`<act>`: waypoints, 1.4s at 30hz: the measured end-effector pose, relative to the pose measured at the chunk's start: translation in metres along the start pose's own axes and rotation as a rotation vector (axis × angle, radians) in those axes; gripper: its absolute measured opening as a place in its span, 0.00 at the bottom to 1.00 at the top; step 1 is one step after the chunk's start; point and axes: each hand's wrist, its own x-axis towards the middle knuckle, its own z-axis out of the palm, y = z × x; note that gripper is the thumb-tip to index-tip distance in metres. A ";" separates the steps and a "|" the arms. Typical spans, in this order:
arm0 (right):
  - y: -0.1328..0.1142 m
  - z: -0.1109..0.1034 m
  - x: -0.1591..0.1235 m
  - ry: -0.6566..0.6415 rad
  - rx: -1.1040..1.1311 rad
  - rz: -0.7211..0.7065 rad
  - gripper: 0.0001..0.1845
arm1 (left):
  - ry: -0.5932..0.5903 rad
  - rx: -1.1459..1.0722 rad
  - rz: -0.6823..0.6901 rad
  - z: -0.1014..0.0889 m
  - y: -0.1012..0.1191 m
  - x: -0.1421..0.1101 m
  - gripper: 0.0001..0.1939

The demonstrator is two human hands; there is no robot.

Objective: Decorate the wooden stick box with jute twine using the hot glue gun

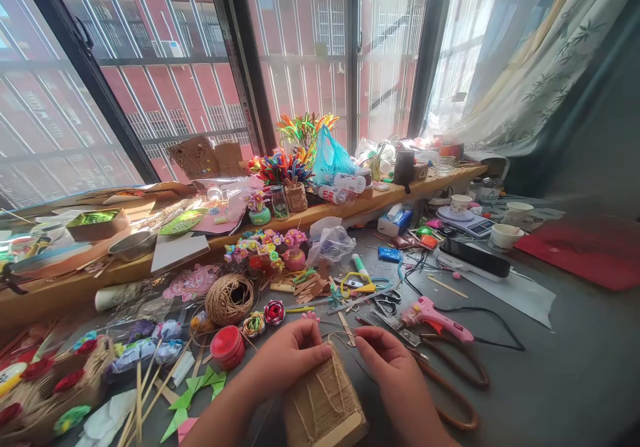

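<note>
At the bottom middle is a small cardboard box (323, 404) with twine wound across its sides. My left hand (293, 360) is closed on its upper left edge, thumb over the top rim. To the right of the box, my right hand (390, 360) pinches a thin strand of twine, which runs across to the box near my left thumb. A ball of twine (229, 298) lies farther off to the left. Just beyond my right hand are large scissors with brown handles (457, 360) and a pink glue gun (440, 318).
Nearby lie a red jar (227, 347), folded paper flowers (274, 312), green paper pieces (193, 394), wooden sticks (140, 400) and yellow scissors (357, 285). A black phone (474, 259) lies to the right. Behind, a cluttered wooden ledge (320, 215) runs below the window.
</note>
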 end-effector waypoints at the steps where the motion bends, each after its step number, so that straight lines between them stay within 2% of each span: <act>1: -0.002 -0.001 0.001 0.009 -0.012 -0.022 0.28 | 0.003 -0.006 -0.007 -0.001 -0.001 0.000 0.27; 8: -0.014 -0.012 0.003 -0.008 -0.064 -0.017 0.26 | 0.019 0.010 -0.052 -0.002 -0.001 0.000 0.29; 12: -0.021 -0.014 -0.002 -0.089 -0.117 -0.041 0.27 | 0.003 0.064 -0.054 -0.001 0.005 0.002 0.28; 17: -0.008 -0.008 -0.009 -0.187 -0.169 -0.055 0.31 | -0.016 0.145 -0.058 0.003 0.013 0.004 0.26; 21: 0.013 -0.004 -0.009 -0.188 -0.110 0.022 0.32 | -0.025 0.195 -0.060 0.005 0.016 0.005 0.27; 24: 0.019 -0.002 -0.008 -0.177 -0.061 0.036 0.32 | -0.023 0.209 -0.055 0.005 0.018 0.005 0.27; 30: 0.010 -0.001 -0.010 -0.170 -0.034 0.020 0.31 | -0.024 0.138 -0.066 0.004 0.016 0.004 0.31; 36: 0.004 0.000 -0.008 -0.143 -0.067 -0.015 0.32 | 0.050 0.033 -0.079 0.003 0.005 0.011 0.34; 42: -0.001 -0.011 -0.004 -0.102 -0.081 -0.005 0.30 | 0.060 -0.018 -0.108 -0.001 0.007 0.005 0.30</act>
